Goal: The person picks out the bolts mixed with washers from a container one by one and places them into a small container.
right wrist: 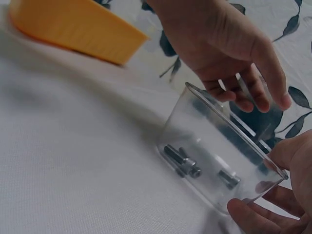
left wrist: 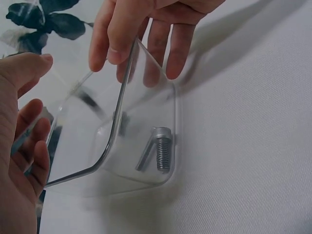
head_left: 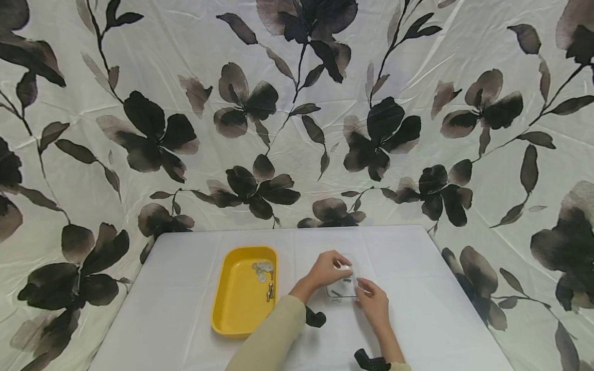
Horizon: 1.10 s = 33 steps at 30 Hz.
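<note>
A clear plastic box (head_left: 335,297) stands on the white table. Inside it lie a socket-head bolt (left wrist: 163,151) and a few more small metal pieces, one a short cylinder (right wrist: 229,179). My right hand (head_left: 373,304) grips the box by its near right corner, thumb and fingers on either side of the wall. My left hand (head_left: 328,269) hovers over the far left part of the box. In the right wrist view the left hand (right wrist: 219,48) has its thumb and fingers apart, with nothing between them.
Left of the box sits a yellow tray (head_left: 223,304). Several washers (head_left: 262,268) and a few bolts (head_left: 270,292) lie along its right side. Behind the white table (head_left: 417,309) hangs a floral cloth (head_left: 287,129).
</note>
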Tool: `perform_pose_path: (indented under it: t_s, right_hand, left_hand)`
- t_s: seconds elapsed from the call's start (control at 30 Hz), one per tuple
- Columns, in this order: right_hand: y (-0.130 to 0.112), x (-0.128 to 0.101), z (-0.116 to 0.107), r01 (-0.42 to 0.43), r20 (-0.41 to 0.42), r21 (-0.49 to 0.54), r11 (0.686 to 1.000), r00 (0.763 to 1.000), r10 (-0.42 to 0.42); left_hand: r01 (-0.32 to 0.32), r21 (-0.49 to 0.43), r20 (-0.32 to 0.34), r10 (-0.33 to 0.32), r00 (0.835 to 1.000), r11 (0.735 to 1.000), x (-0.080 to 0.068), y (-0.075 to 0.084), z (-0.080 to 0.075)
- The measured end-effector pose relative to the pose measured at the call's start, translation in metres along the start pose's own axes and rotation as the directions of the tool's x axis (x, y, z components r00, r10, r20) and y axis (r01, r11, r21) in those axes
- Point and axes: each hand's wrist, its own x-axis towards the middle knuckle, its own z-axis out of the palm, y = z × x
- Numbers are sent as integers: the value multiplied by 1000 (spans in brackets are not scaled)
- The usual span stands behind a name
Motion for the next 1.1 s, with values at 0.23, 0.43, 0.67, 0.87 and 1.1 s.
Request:
perform_pose_path:
  t_s: [0.23, 0.43, 0.67, 0.87, 1.1]
  right_hand:
    - [1, 1, -1, 12, 7, 9, 1000, 1000, -12]
    - [2, 2, 0, 4, -1, 21, 1000, 1000, -4]
    - [5, 2, 2, 14, -7, 6, 1000, 1000, -14]
    - [4, 1, 2, 11, -12, -7, 1000, 1000, -12]
    - [0, 1, 3, 13, -7, -3, 1000, 1000, -13]
  left_hand:
    - [-6, 8, 14, 6, 1000, 1000, -1, 1, -2]
    - [-19, 7, 19, 19, 1000, 1000, -4, 0, -5]
    - [-9, -27, 14, 9, 1000, 1000, -11, -5, -8]
    - [9, -97, 18, -8, 1000, 995, -18, -5, -12]
    - [22, -118, 35, -18, 999, 993, -30, -3, -24]
